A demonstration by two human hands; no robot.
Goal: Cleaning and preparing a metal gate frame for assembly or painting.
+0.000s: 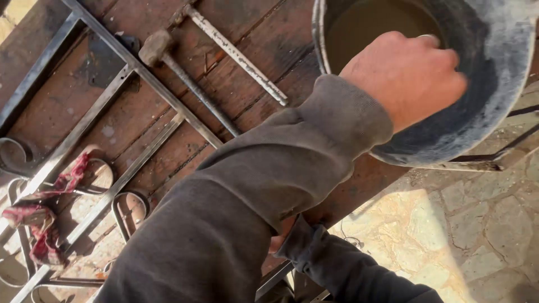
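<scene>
My left hand [405, 78] reaches up and to the right in a grey sleeve and sits inside a worn grey-blue bucket [494, 84], against its inner wall. Its fingers are curled into a fist, and anything inside the fist is hidden. Murky brown liquid [365, 25] fills the bucket. My right hand [275, 242] lies under the left sleeve at the table's edge; only a sliver of it shows, beyond a dark cuff.
A welded metal frame [101, 98] with scroll shapes lies on the brown wooden table [168, 151]. A hammer [157, 47] and a paint-stained metal bar [236, 56] rest above it. A red rag [39, 219] hangs on the frame at left. Stone paving [477, 235] lies lower right.
</scene>
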